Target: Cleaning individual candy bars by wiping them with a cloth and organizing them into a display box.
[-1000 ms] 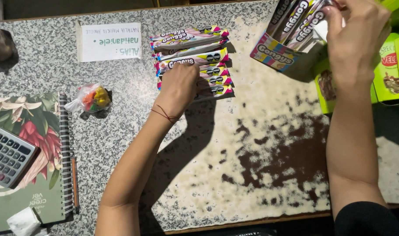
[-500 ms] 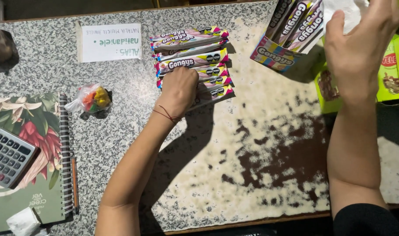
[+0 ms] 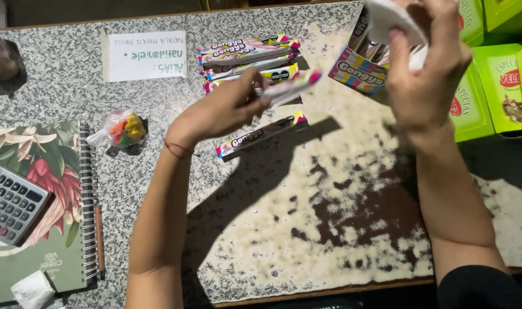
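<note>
Blurred pink candy bar [image 3: 289, 88] sits in the closed fingers of the left hand [image 3: 224, 109], long axis pointing to 2 o'clock, above the desk [image 3: 341, 229]. Right hand [image 3: 424, 74] grips a white wrapper [image 3: 389, 17], hiding part of the candy box [image 3: 358, 71].

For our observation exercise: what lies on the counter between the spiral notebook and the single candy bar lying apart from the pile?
In the head view, a small clear bag of colourful sweets lies between the notebook and the candy bar.
</note>
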